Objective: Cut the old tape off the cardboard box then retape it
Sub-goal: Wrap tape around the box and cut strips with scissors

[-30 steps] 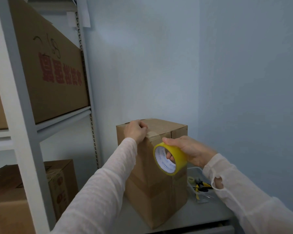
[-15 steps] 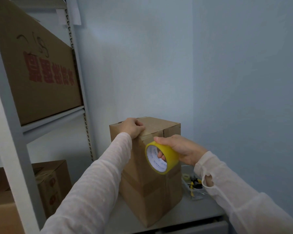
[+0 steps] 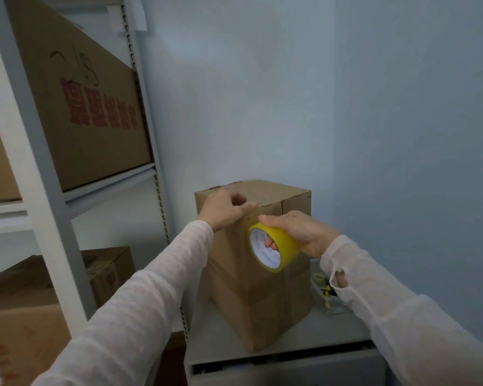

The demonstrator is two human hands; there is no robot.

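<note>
A tall brown cardboard box point(image 3: 265, 299) stands on a grey cabinet top point(image 3: 215, 338) in the room's corner. My left hand point(image 3: 223, 211) rests on the box's top near edge with its fingers curled, pressing there. My right hand point(image 3: 299, 232) grips a yellow tape roll point(image 3: 271, 246) with fingers through its white core, held against the box's upper front corner just below the left hand. A band of tape runs round the box's middle.
A small tray with a tape roll point(image 3: 318, 277) and yellow-handled tools point(image 3: 328, 292) sits right of the box. A metal shelf rack point(image 3: 48, 196) at left holds large cartons point(image 3: 84, 107); more cartons point(image 3: 20, 316) stand below. Blue walls close in behind and right.
The view has shifted slightly. My right hand has brought the tape roll up closer to the box's top edge, near my left hand, which stays on the top.
</note>
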